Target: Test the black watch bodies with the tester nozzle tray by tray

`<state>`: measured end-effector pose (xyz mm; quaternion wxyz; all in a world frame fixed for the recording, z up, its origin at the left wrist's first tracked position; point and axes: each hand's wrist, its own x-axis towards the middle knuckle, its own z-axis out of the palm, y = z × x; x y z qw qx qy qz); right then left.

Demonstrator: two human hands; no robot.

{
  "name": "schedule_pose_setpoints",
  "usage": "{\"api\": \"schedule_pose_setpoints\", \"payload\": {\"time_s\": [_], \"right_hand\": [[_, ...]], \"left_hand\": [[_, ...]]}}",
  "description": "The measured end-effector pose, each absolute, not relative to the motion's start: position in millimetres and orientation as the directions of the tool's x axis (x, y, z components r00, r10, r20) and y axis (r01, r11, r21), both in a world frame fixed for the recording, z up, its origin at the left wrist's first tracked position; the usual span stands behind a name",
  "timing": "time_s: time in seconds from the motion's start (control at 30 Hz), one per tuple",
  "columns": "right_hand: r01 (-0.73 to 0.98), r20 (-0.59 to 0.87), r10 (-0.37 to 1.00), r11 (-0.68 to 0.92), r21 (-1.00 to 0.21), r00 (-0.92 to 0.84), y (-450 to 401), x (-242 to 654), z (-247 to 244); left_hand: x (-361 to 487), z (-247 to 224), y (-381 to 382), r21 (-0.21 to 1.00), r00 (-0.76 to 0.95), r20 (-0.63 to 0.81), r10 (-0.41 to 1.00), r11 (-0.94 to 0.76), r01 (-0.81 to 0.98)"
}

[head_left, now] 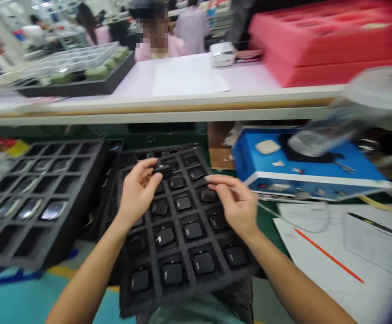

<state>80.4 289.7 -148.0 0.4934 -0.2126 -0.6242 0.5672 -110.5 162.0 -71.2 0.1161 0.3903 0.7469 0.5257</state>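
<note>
My left hand (138, 186) is closed, thumb and fingers pinching a small black watch case (164, 170) above the far part of a black foam tray (177, 294). Several similar rounded-square black cases, such as one watch case (203, 263) near the front, sit in the tray's compartments. Over the tray's right side, my right hand (238, 204) is closed around a thin tool with a pale tip (207, 178), mostly hidden by the fingers. A thin clear tube (277, 215) trails from that hand to the right.
At left stands another foam tray (43, 227) with shiny pieces in some compartments. A blue box-shaped unit (321, 175) bears a clear plastic cup (321, 130). Papers (317, 279) with an orange stick (329, 255) lie at right. Across the back runs a shelf (182, 105) with red foam (317, 54).
</note>
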Motion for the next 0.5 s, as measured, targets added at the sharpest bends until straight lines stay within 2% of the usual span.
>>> {"api": "schedule_pose_setpoints", "payload": {"time_s": [0.1, 0.2, 0.37, 0.5], "right_hand": [[-0.229, 0.306, 0.882, 0.235, -0.945, -0.358, 296.3, 80.3, -154.4], [-0.154, 0.254, 0.903, 0.212, -0.965, -0.347, 304.3, 78.7, -161.8], [0.000, 0.121, 0.895, 0.134, -0.991, -0.429, 310.4, 83.8, -171.5], [0.102, -0.051, 0.904, -0.009, -0.995, -0.424, 302.0, 106.8, -182.7]], "left_hand": [[-135.1, -68.8, 109.0, 0.697, -0.719, 0.342, 0.605, 0.350, 0.626], [-140.9, -87.6, 73.1, 0.564, -0.761, 0.278, 0.586, 0.542, 0.623], [-130.2, -114.3, 70.3, 0.442, -0.750, 0.220, 0.623, 0.622, 0.646], [-121.9, -118.7, 64.0, 0.353, -0.741, 0.193, 0.643, 0.659, 0.664]]}}
